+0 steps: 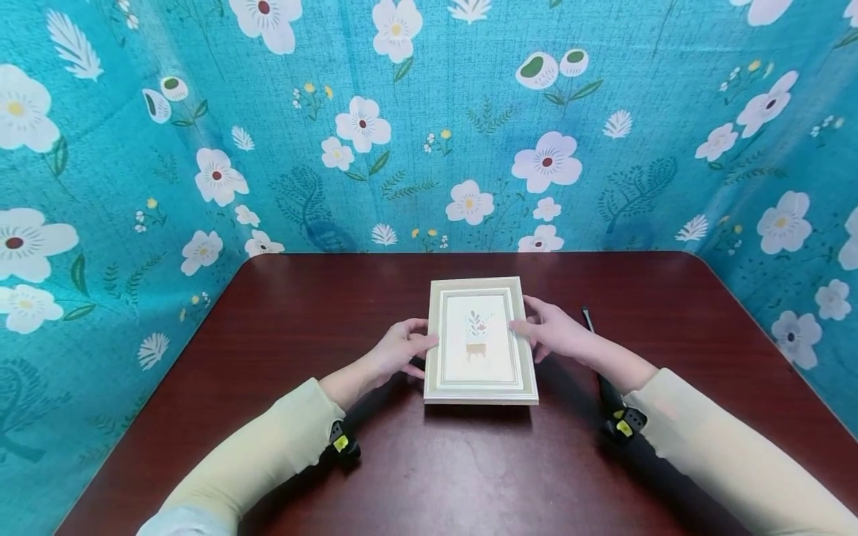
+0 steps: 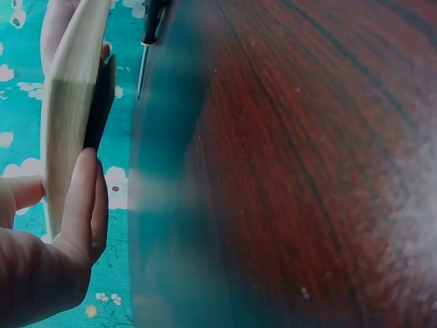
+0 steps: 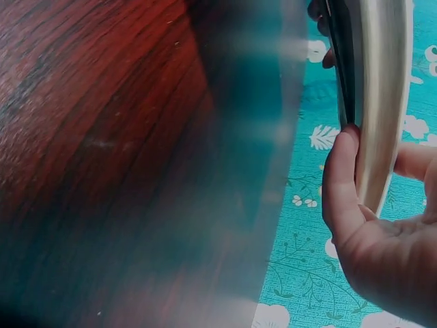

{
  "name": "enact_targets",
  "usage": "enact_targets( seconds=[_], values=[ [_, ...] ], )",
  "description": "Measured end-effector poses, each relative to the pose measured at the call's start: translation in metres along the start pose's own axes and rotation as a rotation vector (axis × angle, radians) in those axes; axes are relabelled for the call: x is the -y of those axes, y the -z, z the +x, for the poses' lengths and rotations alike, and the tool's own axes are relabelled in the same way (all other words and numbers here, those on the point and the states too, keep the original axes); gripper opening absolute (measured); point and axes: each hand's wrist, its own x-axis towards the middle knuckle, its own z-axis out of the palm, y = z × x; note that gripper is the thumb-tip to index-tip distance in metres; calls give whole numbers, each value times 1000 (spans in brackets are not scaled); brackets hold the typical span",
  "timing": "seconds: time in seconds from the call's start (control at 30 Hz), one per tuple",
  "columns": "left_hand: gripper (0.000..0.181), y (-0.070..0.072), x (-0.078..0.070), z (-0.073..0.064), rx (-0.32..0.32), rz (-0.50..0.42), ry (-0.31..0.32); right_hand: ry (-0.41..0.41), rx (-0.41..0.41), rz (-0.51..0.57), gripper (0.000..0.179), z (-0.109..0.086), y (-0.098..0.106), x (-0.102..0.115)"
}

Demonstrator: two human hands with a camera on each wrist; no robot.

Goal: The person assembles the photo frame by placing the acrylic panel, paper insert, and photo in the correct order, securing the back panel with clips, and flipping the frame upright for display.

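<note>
A cream picture frame (image 1: pixel 434 350) with a small plant print behind its front is held up above the table, its face toward the head camera. My left hand (image 1: pixel 400 347) grips its left edge, thumb on the front and fingers behind. On the opposite edge my right hand (image 1: pixel 553 330) holds it the same way. From the side, the left wrist view shows the frame's pale wooden edge (image 2: pixel 68 123) and a dark back panel (image 2: pixel 101 102). The right wrist view also shows that dark panel (image 3: pixel 341 68), with fingertips against the back.
A screwdriver (image 1: pixel 588 318) with a dark handle lies on the brown wooden table (image 1: pixel 302 298), partly under my right forearm. Blue flowered cloth (image 1: pixel 429 149) hangs behind the table and along its sides.
</note>
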Motion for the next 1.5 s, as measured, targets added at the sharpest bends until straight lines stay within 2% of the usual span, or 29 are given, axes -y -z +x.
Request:
enact_targets(
  seconds=[0.23,0.4,0.63,0.8,1.0,1.23,1.5],
  values=[
    [74,-3,2,0,51,71,-14,9,0,-125,70,1,-3,-8],
    [74,-3,5,1,98,135,-20,-7,1,-216,68,1,-8,-10],
    [73,-3,9,7,137,163,-8,-18,28,-264,63,2,-12,-11],
    [72,-5,12,10,152,215,2,-40,36,-306,61,4,-13,-15],
    [73,-6,8,12,150,349,0,-59,39,-338,58,7,-14,-18],
    [71,-7,6,14,189,504,-48,-101,57,-394,52,9,-15,-21],
    [72,-8,4,17,213,647,-66,-85,65,-429,36,10,-15,-24]
  ],
)
